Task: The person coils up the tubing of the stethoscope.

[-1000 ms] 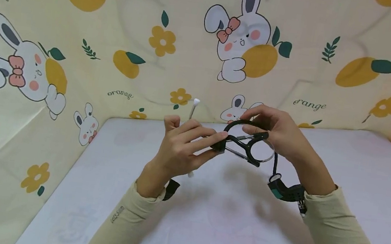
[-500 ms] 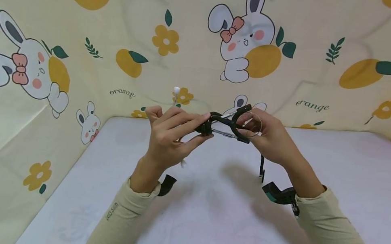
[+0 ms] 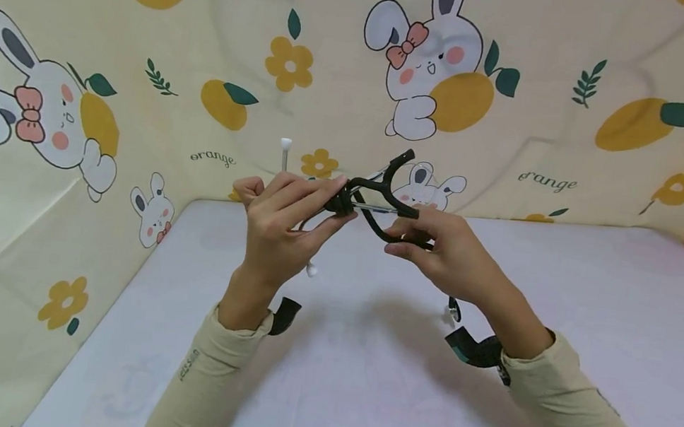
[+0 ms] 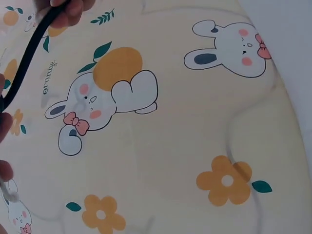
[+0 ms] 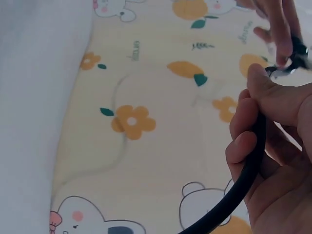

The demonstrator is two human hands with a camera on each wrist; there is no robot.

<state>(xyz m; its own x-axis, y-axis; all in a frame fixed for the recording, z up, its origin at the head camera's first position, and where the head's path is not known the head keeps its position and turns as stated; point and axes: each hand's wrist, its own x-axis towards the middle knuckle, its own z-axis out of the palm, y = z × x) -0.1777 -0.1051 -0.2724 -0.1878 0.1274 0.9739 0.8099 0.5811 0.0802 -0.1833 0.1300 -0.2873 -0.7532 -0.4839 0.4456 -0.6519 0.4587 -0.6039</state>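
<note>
A black stethoscope (image 3: pixel 381 187) is held up above the table between both hands. My left hand (image 3: pixel 282 227) pinches its gathered middle between fingers and thumb, where the black tubing and metal tubes come together. One white ear tip (image 3: pixel 286 143) sticks up behind that hand; a second ear tip (image 3: pixel 311 269) shows below it. To the right, my right hand (image 3: pixel 455 252) grips a loop of the black tubing, which runs along its curled fingers in the right wrist view (image 5: pixel 258 141). Below this hand hangs a small metal end (image 3: pixel 454 311), partly hidden by the wrist strap.
A pale white tabletop (image 3: pixel 357 400) spreads under the hands. Behind and to the left stands a cream cloth wall (image 3: pixel 328 119) printed with rabbits and oranges. Black camera straps (image 3: pixel 474 349) sit at the wrists.
Both hands have moved left with the stethoscope. The right hand has dropped from the upper part of the tubing to a lower stretch. The forked end now tilts upward.
</note>
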